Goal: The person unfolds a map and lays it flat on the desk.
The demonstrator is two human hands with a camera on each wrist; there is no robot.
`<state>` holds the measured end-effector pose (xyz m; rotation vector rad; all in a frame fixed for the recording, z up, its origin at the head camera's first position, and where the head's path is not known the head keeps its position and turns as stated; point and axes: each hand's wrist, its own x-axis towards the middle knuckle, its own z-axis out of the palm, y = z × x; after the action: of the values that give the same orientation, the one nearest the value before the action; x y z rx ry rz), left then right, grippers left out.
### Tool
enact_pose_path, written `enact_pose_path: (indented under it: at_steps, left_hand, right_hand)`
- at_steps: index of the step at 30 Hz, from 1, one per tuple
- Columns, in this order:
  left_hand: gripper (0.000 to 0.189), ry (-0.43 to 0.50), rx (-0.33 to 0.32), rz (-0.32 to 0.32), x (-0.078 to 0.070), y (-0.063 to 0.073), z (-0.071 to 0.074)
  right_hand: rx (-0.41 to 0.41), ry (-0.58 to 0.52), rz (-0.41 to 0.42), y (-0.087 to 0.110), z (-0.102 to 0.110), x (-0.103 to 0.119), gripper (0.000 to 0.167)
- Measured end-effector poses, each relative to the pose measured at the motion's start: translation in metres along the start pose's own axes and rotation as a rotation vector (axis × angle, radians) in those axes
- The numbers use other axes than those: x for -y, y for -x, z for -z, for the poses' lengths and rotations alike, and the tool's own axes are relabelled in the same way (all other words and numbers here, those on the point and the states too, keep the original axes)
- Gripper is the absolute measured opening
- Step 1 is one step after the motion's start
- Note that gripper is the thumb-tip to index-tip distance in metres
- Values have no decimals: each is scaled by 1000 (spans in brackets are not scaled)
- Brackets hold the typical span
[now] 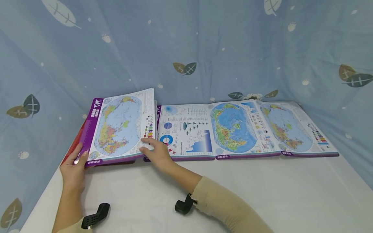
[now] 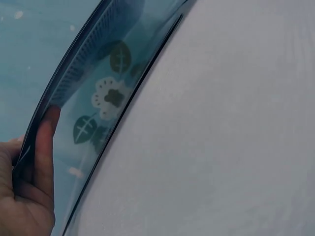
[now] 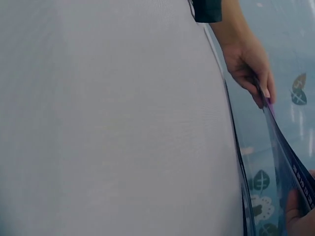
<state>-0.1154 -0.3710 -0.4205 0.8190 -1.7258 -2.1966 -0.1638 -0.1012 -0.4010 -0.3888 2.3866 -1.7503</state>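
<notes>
In the head view my left hand point(image 1: 73, 168) grips the purple left border of a raised map panel point(image 1: 119, 126), its thumb on top. My right hand point(image 1: 158, 155) pinches that panel near its lower right corner. The panel shows a coloured world map and belongs to what looks like a fold-out world map point(image 1: 198, 132), whose other panels stretch rightward. In the left wrist view, the left hand point(image 2: 29, 196) holds the sheet edge, tilted above the surface. The right wrist view shows both hands on the sheet, with the right hand point(image 3: 301, 219) partly cut off.
A red cover or sheet point(image 1: 71, 149) lies under the raised panel at the left. The panels rest along the back of a white table point(image 1: 221, 194), against a blue leaf-print cloth point(image 1: 140, 48). Black wrist cameras point(image 1: 183, 205) hang from both sleeves.
</notes>
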Motion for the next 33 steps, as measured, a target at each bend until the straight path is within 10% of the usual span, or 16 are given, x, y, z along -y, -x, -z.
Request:
enact_pose_path:
  at_steps: [15, 22, 29, 33]
  left_hand:
    - [55, -134, 12, -10, -7, 14, -24]
    - [52, -105, 75, -110, -4, 21, -47]
    - [47, -353, 33, -194, 0, 28, -67]
    - [46, -315, 39, -216, 2, 33, -79]
  right_hand:
    - [-29, -11, -32, 14, 26, 3, 36]
    - [-52, -22, -14, 21, 50, 0, 37]
    - [-79, 0, 19, 27, 71, -2, 36]
    - [-97, 4, 27, 31, 83, -3, 35]
